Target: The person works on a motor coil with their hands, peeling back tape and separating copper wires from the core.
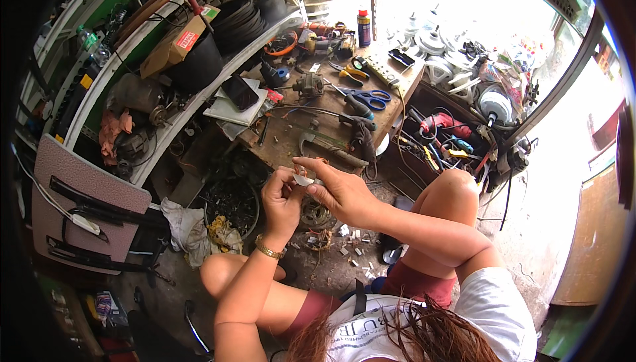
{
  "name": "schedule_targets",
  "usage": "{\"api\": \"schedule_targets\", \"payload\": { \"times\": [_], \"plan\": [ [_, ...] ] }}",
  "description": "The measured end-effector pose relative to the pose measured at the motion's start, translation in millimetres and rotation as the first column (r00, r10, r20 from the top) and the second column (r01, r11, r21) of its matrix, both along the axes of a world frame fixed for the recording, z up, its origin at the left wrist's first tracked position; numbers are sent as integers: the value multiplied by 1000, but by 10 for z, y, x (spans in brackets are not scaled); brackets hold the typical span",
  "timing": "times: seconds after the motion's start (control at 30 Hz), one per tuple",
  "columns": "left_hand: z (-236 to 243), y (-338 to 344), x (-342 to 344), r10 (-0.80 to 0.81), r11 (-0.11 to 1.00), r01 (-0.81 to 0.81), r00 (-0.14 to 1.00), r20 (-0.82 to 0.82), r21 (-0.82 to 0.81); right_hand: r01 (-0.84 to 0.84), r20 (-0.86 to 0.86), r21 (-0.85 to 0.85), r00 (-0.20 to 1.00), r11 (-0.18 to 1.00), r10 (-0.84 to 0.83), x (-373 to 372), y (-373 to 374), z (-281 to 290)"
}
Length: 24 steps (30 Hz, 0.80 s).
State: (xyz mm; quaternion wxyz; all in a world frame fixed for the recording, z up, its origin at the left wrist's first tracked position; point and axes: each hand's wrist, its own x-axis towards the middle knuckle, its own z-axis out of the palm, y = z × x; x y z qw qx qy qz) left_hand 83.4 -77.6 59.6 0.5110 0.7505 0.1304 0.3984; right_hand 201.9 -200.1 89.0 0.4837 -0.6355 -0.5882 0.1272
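Observation:
Both my hands meet in front of the workbench's near edge, above my knees. My left hand [281,198], with a gold watch [269,247] on its wrist, pinches a small white piece [303,180] between thumb and fingers. My right hand [348,193] closes on the same piece from the other side, its thumb against it and its fingers reaching over. Something copper-coloured, like a bit of wire, shows between the fingers; its full shape is hidden. Below the hands, small white pieces [356,252] lie scattered on the floor beside a coil-like bundle [319,239].
The wooden workbench [265,147] carries a phone [240,93], blue scissors [372,100], pliers [350,74], a small motor [309,85] and a spray can [364,29]. A tool-filled drawer [440,140] stands right. A basin of dark scraps [232,198] and rags [187,228] lie left.

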Motion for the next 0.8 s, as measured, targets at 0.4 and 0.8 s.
{"api": "schedule_targets", "payload": {
  "times": [0.4, 0.8],
  "plan": [
    [79, -5, 47, 163, 900, -158, 986, 23, 407, -207, -416, -76, 896, 975, 158, 139, -23, 169],
    [18, 15, 37, 190, 912, -189, 981, 35, 365, -146, -129, 12, 981, 989, 146, 20, -24, 112]
  ]
}}
